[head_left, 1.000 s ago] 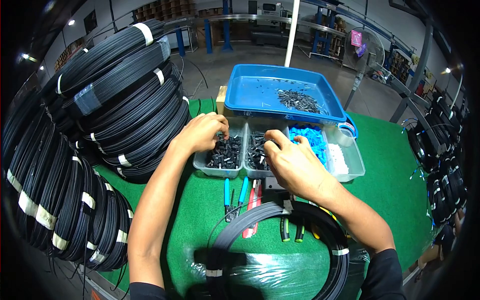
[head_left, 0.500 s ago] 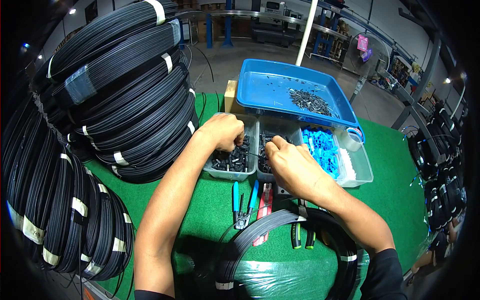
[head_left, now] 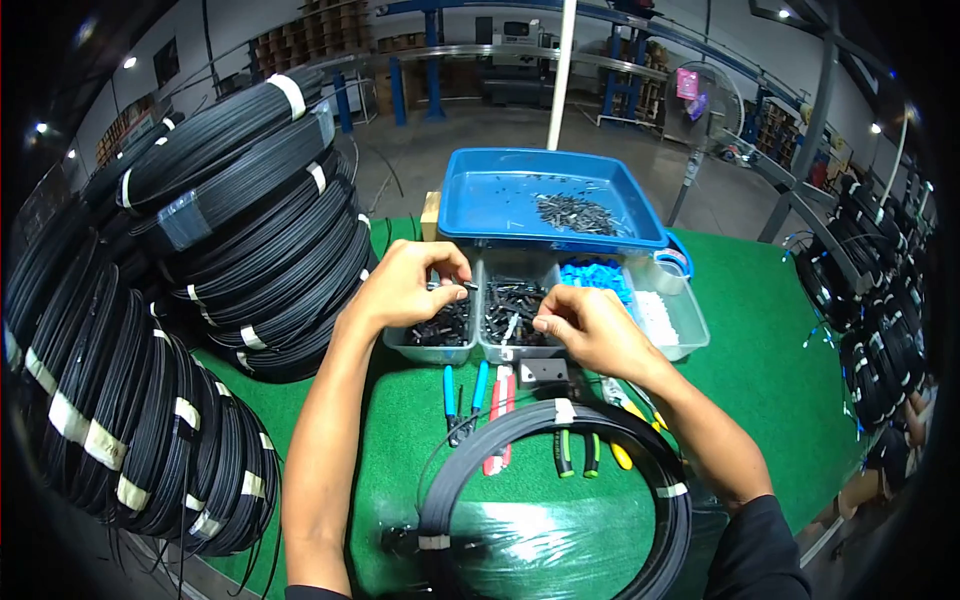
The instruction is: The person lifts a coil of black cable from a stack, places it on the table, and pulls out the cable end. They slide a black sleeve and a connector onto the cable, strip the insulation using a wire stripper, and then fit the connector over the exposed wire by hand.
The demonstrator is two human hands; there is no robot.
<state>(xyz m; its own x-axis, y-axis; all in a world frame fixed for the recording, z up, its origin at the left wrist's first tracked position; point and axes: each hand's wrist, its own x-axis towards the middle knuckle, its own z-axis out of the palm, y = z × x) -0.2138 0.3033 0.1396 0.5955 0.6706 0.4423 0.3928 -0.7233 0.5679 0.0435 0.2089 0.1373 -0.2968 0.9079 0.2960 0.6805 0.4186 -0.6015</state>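
My left hand point(head_left: 405, 285) is above the left clear bin point(head_left: 430, 354), thumb and fingers pinched on a small black piece point(head_left: 469, 287). In that bin lie many small black parts point(head_left: 440, 325). My right hand point(head_left: 600, 325) hovers at the right side of the middle bin point(head_left: 520, 353), fingertips pressed together; whatever they hold is too small to name. Longer black pieces point(head_left: 512, 302) fill the middle bin. Below the hands, a coil of black cable point(head_left: 455, 490) rests on the green table.
Cutters with blue handles point(head_left: 449, 395), a red-handled tool point(head_left: 499, 410) and green-black pliers point(head_left: 563, 455) lie before the bins. Blue parts point(head_left: 597, 277) and white parts point(head_left: 655, 322) fill bins at right. A blue tray point(head_left: 500, 185) stands behind; stacked cable coils point(head_left: 270, 220) rise at left.
The view has shifted, showing more of the background. My left hand has lifted from the left bin's parts with the small black piece, and my right hand has drawn back from the middle bin.
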